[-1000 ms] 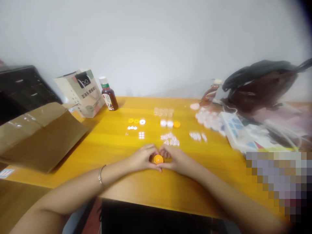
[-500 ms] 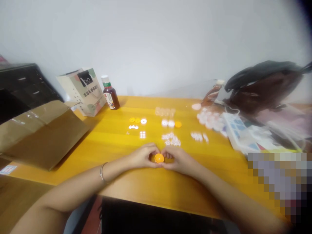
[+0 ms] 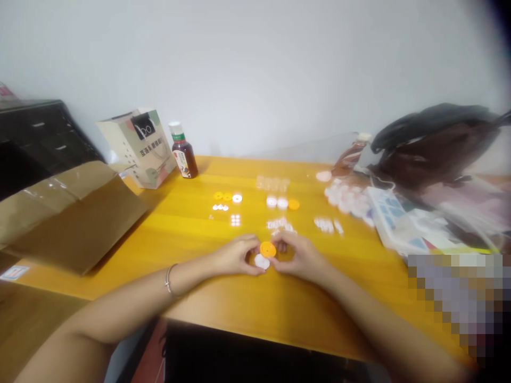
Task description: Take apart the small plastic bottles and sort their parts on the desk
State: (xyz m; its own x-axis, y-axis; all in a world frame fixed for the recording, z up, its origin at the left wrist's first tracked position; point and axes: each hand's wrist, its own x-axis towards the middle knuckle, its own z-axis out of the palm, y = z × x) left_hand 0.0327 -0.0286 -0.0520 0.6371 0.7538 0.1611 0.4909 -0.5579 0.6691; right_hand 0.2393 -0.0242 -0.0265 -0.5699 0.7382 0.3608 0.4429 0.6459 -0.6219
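Between thumb and fingers, my left hand [image 3: 239, 256] grips a small round white piece [image 3: 261, 261]. My right hand [image 3: 297, 256] pinches an orange disc [image 3: 268, 249] just above and to the right of the white piece, partly overlapping it from this view. Whether the two touch I cannot tell. Beyond my hands lie small white parts [image 3: 277, 223], partly hidden by my right hand. Further back are a row of white discs [image 3: 277, 202] with an orange one [image 3: 294, 205], and yellow rings [image 3: 222, 196] beside a white ring [image 3: 237, 198].
A cardboard box [image 3: 80, 223] stands at the left, with a paper bag [image 3: 147, 149] and a dark bottle [image 3: 183, 154] behind it. At the right are a pile of pale round pieces [image 3: 347, 199], a tilted brown bottle [image 3: 351, 154], a white box [image 3: 387, 213] and a dark bag [image 3: 431, 143].
My right hand has lifted the orange disc up and to the right, off the white piece, which now shows in my left hand. My left hand has barely moved.
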